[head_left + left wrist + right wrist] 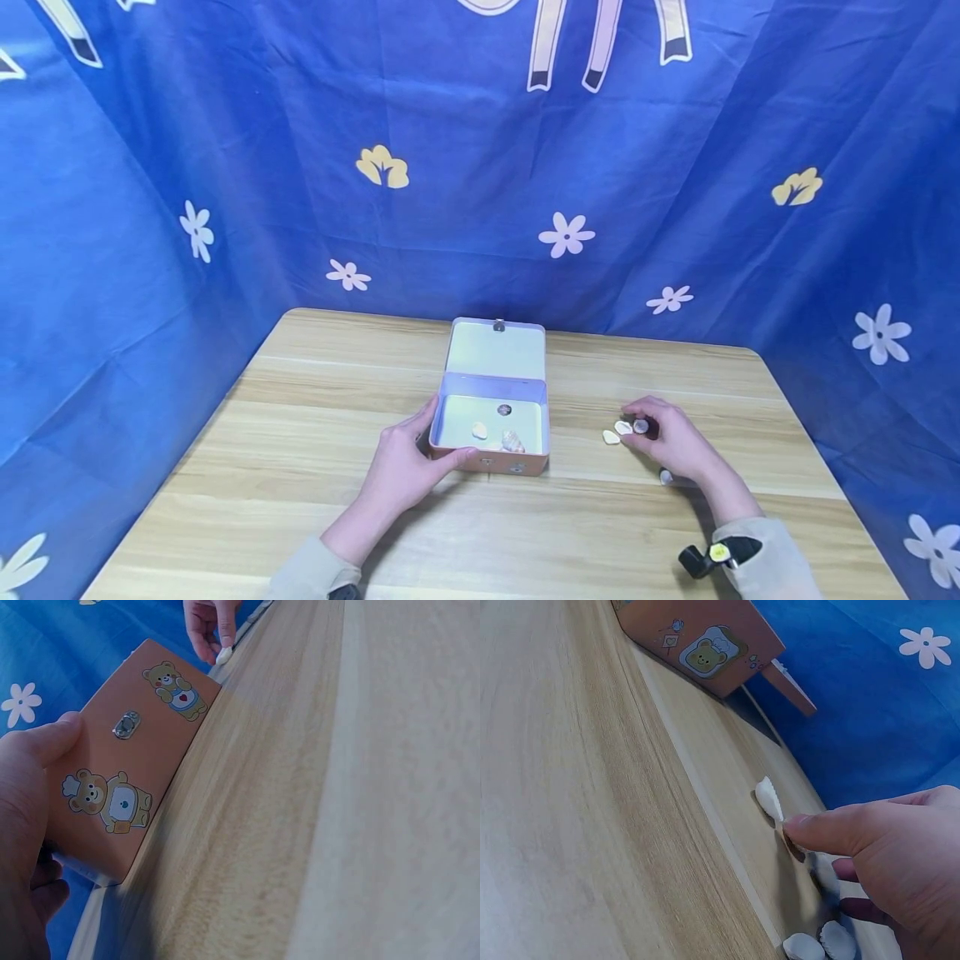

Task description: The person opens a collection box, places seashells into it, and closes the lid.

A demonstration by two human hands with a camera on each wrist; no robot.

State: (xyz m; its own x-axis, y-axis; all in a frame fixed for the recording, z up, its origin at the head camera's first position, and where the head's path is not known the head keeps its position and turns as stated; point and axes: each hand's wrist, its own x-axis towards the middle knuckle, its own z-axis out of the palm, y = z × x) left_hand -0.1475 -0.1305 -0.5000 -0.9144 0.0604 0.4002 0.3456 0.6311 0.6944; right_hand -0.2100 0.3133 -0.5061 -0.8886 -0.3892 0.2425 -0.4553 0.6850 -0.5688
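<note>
My left hand grips the left front corner of an orange tin box, thumb on its front face and fingers along its side. Its hinged lid is up. Inside lie a pale shell, a larger spiral-looking shell and a small dark round piece. Right of the box, my right hand curls thumb and fingers round a greyish seashell, blurred in the right wrist view. Beside the thumb is a white shell.
Another white shell lies left of my right hand, and a grey one sits beneath its wrist. The wooden tabletop ends at a blue patterned cloth behind and at both sides.
</note>
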